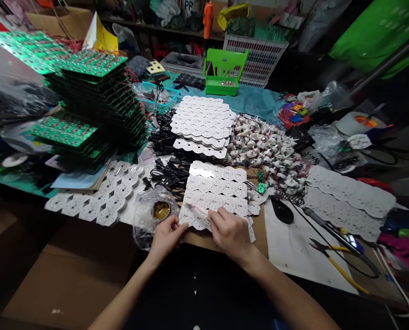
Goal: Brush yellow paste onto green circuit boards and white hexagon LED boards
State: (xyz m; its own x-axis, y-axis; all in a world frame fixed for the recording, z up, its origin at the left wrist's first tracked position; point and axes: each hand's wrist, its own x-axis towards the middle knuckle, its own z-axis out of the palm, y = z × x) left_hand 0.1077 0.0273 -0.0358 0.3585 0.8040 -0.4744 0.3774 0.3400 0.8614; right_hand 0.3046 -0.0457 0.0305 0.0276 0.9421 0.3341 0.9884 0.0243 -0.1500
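Observation:
In front of me lies a white circuit board panel [213,189] with scalloped edges, made of several joined rows of round boards. My left hand [168,234] is closed at its near left corner, thumb and fingers pinching the edge. My right hand [229,230] is closed around a thin pale brush [200,210], whose darker tip points left and rests on or just over the panel's lowest row. A tin of amber paste [161,210], wrapped in clear plastic, stands beside my left hand. More white panels [202,120] are stacked behind.
Green circuit boards [94,64] rise in a tall stack at left. Black plug cables [168,172] and a heap of small white parts [262,146] flank the panels. At right lie a soldering iron [331,229], yellow-handled pliers [338,263] and a black oval object [282,210].

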